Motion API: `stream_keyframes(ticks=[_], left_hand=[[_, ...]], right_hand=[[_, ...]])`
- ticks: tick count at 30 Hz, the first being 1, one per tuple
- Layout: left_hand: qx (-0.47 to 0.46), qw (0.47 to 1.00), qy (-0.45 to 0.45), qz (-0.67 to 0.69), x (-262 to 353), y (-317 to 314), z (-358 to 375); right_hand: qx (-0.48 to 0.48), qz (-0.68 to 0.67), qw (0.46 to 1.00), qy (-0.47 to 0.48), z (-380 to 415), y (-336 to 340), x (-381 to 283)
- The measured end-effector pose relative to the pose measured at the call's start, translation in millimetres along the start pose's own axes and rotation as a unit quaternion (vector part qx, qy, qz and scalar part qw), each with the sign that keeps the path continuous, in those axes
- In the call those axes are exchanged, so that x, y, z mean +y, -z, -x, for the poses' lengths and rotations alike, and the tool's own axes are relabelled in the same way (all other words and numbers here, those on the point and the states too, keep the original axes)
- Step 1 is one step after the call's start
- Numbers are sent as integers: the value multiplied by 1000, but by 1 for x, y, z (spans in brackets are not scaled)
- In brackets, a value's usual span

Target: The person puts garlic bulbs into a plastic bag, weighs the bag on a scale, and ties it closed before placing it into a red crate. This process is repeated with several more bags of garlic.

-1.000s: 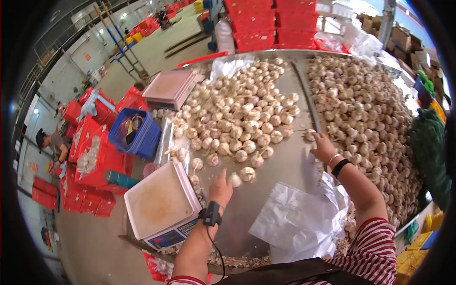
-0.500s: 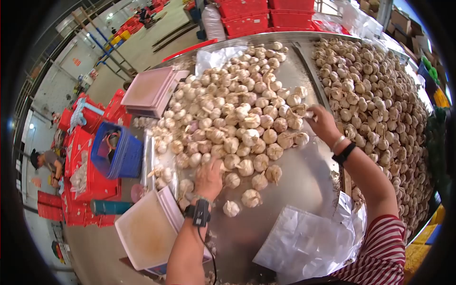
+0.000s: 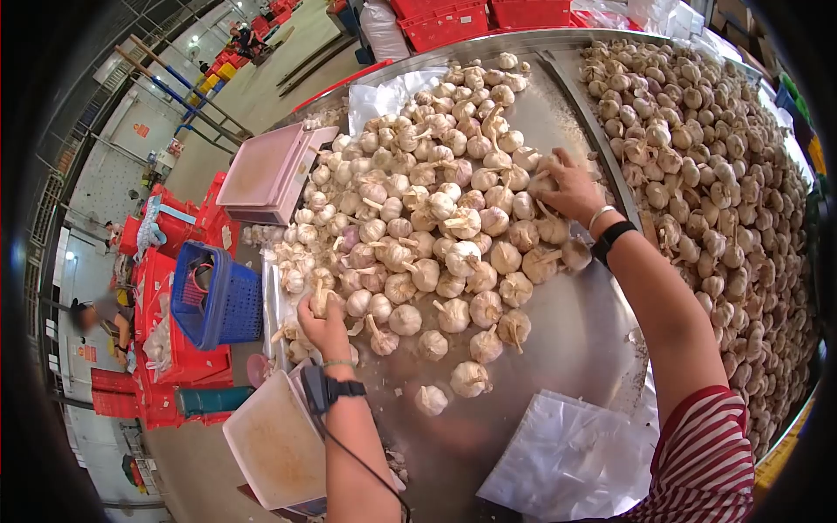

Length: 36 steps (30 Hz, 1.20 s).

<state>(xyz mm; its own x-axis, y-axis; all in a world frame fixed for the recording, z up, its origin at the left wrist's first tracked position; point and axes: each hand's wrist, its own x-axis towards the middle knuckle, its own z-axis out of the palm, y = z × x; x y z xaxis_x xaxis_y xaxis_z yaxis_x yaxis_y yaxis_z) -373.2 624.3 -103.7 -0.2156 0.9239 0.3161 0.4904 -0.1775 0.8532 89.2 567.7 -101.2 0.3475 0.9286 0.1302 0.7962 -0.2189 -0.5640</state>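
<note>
A large heap of garlic bulbs (image 3: 418, 192) is spread over the metal table (image 3: 558, 349). At the heap's left edge, my left hand (image 3: 324, 329) has its fingers closed round a garlic bulb (image 3: 322, 298). My right hand (image 3: 573, 190) is at the heap's right side, its thumb and fingers curved round another garlic bulb (image 3: 542, 180), which they partly hide. Two loose bulbs, one of them a garlic bulb (image 3: 431, 400) close to me, lie in front of the heap.
A metal divider (image 3: 593, 131) separates a second garlic pile (image 3: 706, 192) on the right. Pink-lidded box (image 3: 261, 170), whitish tray (image 3: 275, 440) and blue basket (image 3: 231, 301) stand left. Plastic bags (image 3: 571, 453) lie near me. Red crates (image 3: 440, 26) stand behind; a person (image 3: 109, 327) is far left.
My left hand has moved left and away from me, and now holds a bulb. My right hand has moved slightly away from me, its fingers spreading round a bulb. The view has shifted a little.
</note>
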Motion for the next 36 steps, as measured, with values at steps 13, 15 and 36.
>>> stream_keyframes(ticks=[13, 15, 36], left_hand=[[-155, 985, 64, 32, 41, -32, 96], [-178, 974, 114, 82, 50, -29, 110], [-588, 679, 140, 416, 235, 158, 299]], right_hand=[[-86, -22, 994, 67, 107, -28, -83], [-107, -27, 992, 55, 120, -27, -88], [-122, -604, 787, -11, 458, 125, -213]])
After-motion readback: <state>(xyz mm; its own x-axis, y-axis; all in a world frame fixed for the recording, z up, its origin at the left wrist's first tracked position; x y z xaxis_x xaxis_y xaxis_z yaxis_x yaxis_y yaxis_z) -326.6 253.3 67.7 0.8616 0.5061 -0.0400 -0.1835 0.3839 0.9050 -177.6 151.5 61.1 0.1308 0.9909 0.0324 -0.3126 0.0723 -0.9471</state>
